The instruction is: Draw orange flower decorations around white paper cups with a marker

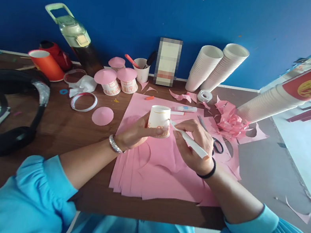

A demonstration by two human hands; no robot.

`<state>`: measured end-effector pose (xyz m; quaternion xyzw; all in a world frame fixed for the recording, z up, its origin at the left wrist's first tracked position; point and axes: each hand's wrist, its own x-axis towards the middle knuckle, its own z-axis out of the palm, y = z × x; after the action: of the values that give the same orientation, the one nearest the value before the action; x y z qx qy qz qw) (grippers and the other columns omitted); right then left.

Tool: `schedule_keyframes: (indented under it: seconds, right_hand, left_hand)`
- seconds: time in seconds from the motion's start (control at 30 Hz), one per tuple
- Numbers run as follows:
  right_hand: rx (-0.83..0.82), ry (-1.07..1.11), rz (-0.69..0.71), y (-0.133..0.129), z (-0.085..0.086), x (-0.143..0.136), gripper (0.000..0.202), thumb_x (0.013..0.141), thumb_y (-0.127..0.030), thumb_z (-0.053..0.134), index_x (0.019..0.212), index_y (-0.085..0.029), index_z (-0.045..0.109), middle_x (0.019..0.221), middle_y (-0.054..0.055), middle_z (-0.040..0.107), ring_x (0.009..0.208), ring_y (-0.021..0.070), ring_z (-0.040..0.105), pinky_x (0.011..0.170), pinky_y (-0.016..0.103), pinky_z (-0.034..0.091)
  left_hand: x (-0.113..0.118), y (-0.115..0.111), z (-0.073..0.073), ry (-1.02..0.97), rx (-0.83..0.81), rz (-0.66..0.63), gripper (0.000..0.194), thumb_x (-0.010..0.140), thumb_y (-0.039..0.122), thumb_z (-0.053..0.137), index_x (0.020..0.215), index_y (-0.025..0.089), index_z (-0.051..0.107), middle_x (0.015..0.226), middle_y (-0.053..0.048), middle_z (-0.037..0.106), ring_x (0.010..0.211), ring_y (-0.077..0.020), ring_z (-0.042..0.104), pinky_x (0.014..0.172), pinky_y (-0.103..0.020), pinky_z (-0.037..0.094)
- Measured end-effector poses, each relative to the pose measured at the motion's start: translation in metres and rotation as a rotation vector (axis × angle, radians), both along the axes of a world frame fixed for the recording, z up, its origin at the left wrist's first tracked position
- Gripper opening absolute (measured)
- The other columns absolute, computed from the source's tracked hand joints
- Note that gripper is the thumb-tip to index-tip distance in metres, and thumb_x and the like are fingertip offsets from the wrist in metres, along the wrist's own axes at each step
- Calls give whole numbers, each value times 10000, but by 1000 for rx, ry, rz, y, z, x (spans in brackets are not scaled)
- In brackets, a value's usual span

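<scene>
My left hand [140, 132] is wrapped round a white paper cup [160, 118] with orange drawings on its lower part. The cup is upside down above a stack of pink paper [159, 177]. In my right hand [197, 144] a white utility knife or marker-like tool [194, 145] is gripped, its tip at the cup's right side; which of the two it is I cannot tell. A capped glue stick [187, 109], a white marker [177, 113], an orange cap [149, 98] and dark-handled scissors [218, 145] lie on the paper.
Decorated cups with pink cone tops [126, 79] stand back left, near a bottle [75, 34]. White cup stacks [204, 67] and pink scraps [232, 124] are at the back right. A black headset-like ring [34, 119] lies left. A pink disc [103, 116] is beside the paper.
</scene>
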<state>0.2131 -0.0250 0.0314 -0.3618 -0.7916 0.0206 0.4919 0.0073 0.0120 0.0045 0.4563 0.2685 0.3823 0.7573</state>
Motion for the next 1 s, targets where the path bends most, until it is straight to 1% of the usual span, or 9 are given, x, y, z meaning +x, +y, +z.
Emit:
schedule_keyframes:
  seconds: [0.27,0.43,0.53,0.6,0.67,0.73,0.8,0.9,1.0]
  right_hand:
    - [9,13,6,-2,0,-1,110,994,-130,624,1037,-231,634,849,13,747,730,163,741,636,272,586]
    - [66,11,31,-5,-1,-3,140,988,-122,632,1075,-231,628,862,19,751,728,164,740,643,276,607]
    - [143,-56,65,-7,-3,-5,168,994,-116,648,1127,-216,622,888,41,759,736,169,743,656,283,620]
    - [193,-111,77,-8,-4,-7,173,1002,-118,649,1152,-199,616,885,54,759,729,171,735,652,286,617]
    - [228,-150,71,-9,-4,-9,182,1007,-118,646,1168,-192,608,883,55,758,718,169,728,645,287,606]
    - [246,-175,48,-9,-4,-9,202,1001,-112,656,1179,-191,603,883,50,757,710,167,723,643,287,594]
    - [252,-198,28,-10,-4,-9,215,997,-114,664,1190,-187,604,884,46,754,702,167,715,639,291,583]
    - [240,-214,16,-9,-6,-9,224,1007,-125,654,1218,-189,616,899,41,751,709,169,714,635,295,569]
    - [229,-203,5,-8,-8,-8,214,1018,-132,649,1217,-206,623,913,41,750,738,176,730,657,302,583]
  left_hand:
    - [-1,2,-3,14,37,-5,364,819,323,911,1064,191,676,955,-7,669,905,-156,602,855,-310,496]
    - [-2,1,-4,108,77,20,538,810,403,906,1242,216,648,1041,-38,697,964,-201,636,871,-341,516]
    - [-1,-3,4,271,140,71,679,783,481,905,1328,218,597,1163,-78,714,1047,-249,666,875,-362,545]
    - [-1,-6,12,456,215,109,718,768,496,901,1342,200,586,1242,-102,723,1099,-279,677,881,-373,562]
    - [-1,-9,17,613,295,146,661,811,530,847,1323,192,602,1199,-96,741,1075,-286,695,847,-373,578]
    - [0,-10,16,693,358,175,621,813,537,833,1284,198,613,1121,-75,750,1018,-273,708,792,-356,587]
    - [2,-10,10,694,393,199,588,806,526,832,1248,208,609,1081,-59,744,984,-255,709,754,-336,589]
    - [5,-8,0,593,406,219,596,773,507,868,1208,211,588,1095,-59,720,985,-241,694,735,-314,575]
    - [6,-8,1,567,440,242,538,772,464,896,1133,214,585,1108,-68,708,988,-236,679,755,-313,562]
